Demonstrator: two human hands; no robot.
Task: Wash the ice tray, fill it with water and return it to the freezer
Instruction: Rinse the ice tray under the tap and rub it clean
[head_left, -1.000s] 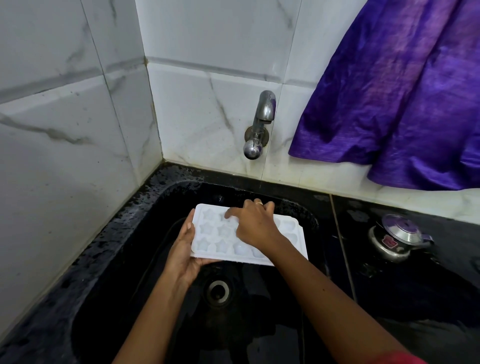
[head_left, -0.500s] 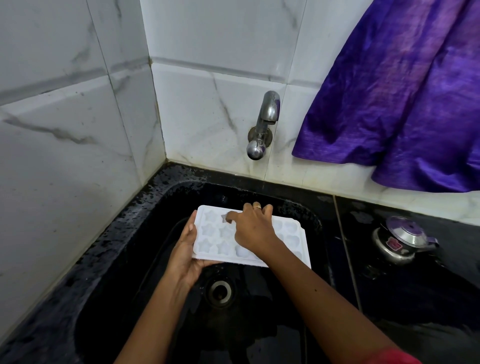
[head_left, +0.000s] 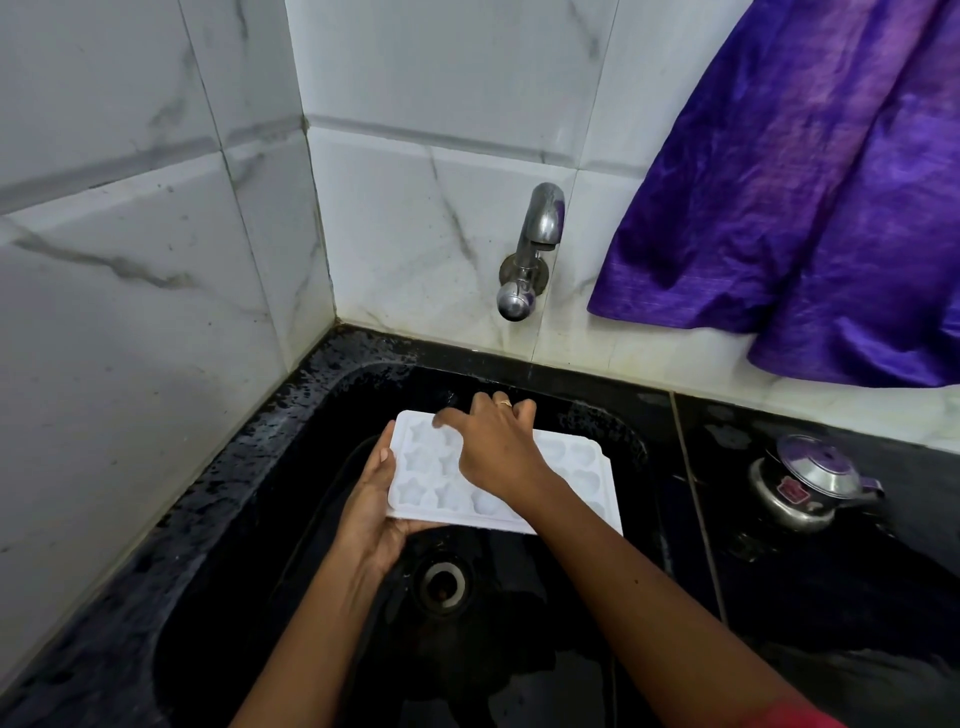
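Above the black sink, just near of the dry tap, the white ice tray is being held cells-up. The left hand is gripping its left end, and the right hand is lying spread, fingertips pressing into the far-left cells. Scrubbing well probably means working every pocket in turn while bracing firmly.

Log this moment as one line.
stage: washing | left hand: holds ice tray by one end over sink | right hand: touches tray cells | tap: flow unclear
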